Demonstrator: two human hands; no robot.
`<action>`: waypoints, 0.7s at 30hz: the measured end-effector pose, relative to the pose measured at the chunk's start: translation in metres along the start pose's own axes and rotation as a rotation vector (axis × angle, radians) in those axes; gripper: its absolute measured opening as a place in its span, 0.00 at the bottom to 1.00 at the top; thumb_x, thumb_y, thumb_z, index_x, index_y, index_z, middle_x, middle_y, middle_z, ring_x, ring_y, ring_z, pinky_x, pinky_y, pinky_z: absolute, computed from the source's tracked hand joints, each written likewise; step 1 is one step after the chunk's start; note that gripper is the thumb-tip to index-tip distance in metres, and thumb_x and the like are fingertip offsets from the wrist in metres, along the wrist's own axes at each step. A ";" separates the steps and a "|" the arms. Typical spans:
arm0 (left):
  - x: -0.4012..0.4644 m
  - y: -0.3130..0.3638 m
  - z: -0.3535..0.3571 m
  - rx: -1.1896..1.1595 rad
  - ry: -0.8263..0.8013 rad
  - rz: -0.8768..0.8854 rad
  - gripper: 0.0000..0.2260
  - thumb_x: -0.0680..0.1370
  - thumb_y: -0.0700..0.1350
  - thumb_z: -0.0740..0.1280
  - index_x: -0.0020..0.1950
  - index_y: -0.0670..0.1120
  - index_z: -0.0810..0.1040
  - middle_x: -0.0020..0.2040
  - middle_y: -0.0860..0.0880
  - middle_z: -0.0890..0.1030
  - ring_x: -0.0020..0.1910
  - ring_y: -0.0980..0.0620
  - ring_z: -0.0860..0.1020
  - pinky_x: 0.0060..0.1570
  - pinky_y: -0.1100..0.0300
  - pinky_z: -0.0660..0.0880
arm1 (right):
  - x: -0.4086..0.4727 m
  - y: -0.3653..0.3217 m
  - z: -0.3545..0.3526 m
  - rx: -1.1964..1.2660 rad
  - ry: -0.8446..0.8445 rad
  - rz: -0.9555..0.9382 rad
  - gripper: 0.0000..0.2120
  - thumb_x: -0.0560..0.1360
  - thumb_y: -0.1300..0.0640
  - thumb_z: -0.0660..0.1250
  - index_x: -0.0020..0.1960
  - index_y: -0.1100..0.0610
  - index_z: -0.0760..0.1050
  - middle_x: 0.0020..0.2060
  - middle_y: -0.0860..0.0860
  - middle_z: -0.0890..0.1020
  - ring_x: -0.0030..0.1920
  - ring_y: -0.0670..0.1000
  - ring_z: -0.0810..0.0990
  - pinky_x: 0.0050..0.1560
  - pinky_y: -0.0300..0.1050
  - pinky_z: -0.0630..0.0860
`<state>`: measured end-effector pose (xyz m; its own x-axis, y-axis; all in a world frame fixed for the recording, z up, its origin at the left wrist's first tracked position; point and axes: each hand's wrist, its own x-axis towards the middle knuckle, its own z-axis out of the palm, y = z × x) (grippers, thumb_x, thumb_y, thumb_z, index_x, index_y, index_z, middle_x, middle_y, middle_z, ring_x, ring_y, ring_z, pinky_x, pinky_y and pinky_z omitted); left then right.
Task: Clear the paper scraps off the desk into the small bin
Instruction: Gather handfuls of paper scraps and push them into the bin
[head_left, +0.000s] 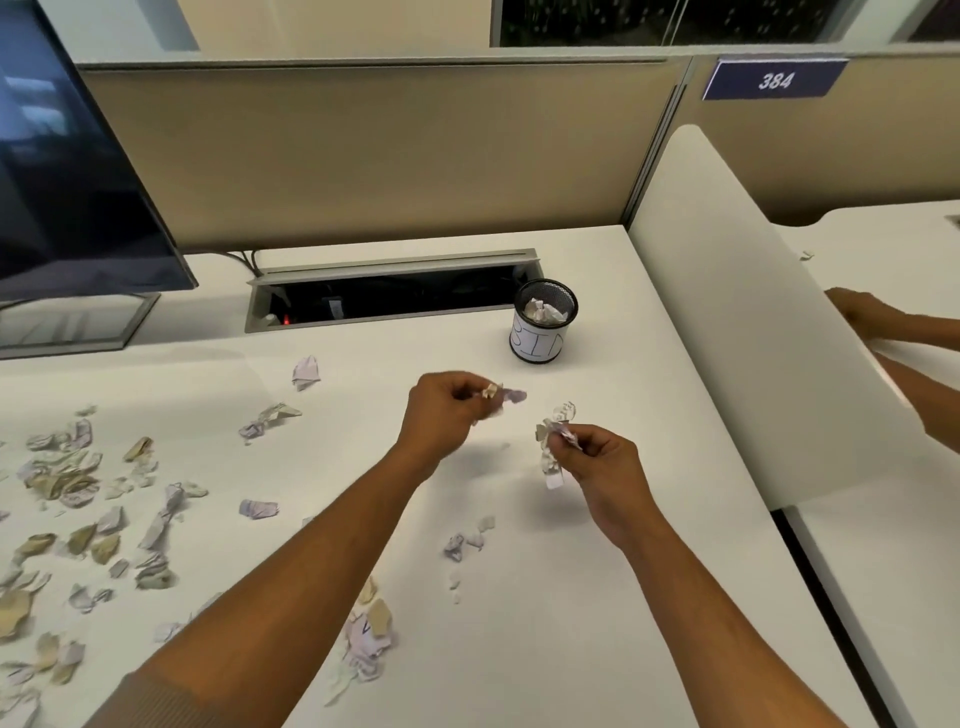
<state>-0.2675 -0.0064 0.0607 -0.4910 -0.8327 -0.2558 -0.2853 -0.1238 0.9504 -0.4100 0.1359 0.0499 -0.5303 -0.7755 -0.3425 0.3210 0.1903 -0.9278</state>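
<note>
The small black mesh bin (543, 325), wrapped in a white label, stands on the white desk (597, 597) at the back right with crumpled paper inside. My left hand (441, 410) grips a few small paper scraps (501, 393) above the desk, a little short of the bin and to its left. My right hand (597, 462) pinches a crumpled bunch of scraps (555, 441) that hangs down from its fingers. Several loose scraps (78, 483) lie scattered over the left half of the desk, and more scraps (370, 639) lie beneath my left forearm.
A dark monitor (72, 197) stands at the back left. An open cable tray (389, 296) sits behind the desk middle. A glossy white divider (727, 312) on the right mirrors my hands. Beige partition walls close the back.
</note>
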 end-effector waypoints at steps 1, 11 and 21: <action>0.011 0.009 0.005 0.000 0.007 0.014 0.02 0.73 0.41 0.74 0.44 0.42 0.84 0.43 0.47 0.86 0.37 0.55 0.81 0.39 0.57 0.74 | 0.005 -0.002 -0.004 0.014 0.007 0.005 0.07 0.71 0.68 0.71 0.45 0.58 0.83 0.42 0.53 0.86 0.43 0.48 0.82 0.53 0.42 0.76; 0.120 0.091 0.049 0.411 0.093 0.238 0.03 0.73 0.41 0.73 0.45 0.43 0.85 0.36 0.48 0.81 0.36 0.53 0.76 0.35 0.63 0.71 | 0.037 -0.001 -0.018 0.087 0.024 0.080 0.07 0.72 0.67 0.71 0.44 0.57 0.84 0.42 0.54 0.86 0.45 0.50 0.82 0.57 0.47 0.74; 0.174 0.098 0.084 1.192 -0.248 0.220 0.17 0.74 0.47 0.72 0.59 0.40 0.78 0.59 0.41 0.75 0.52 0.40 0.79 0.51 0.52 0.78 | 0.055 -0.001 -0.025 0.101 0.014 0.096 0.10 0.72 0.69 0.70 0.41 0.56 0.85 0.42 0.54 0.86 0.45 0.51 0.82 0.57 0.48 0.74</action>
<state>-0.4498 -0.1181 0.0946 -0.7289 -0.6327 -0.2616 -0.6844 0.6825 0.2565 -0.4595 0.1080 0.0278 -0.5042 -0.7479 -0.4318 0.4477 0.2012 -0.8712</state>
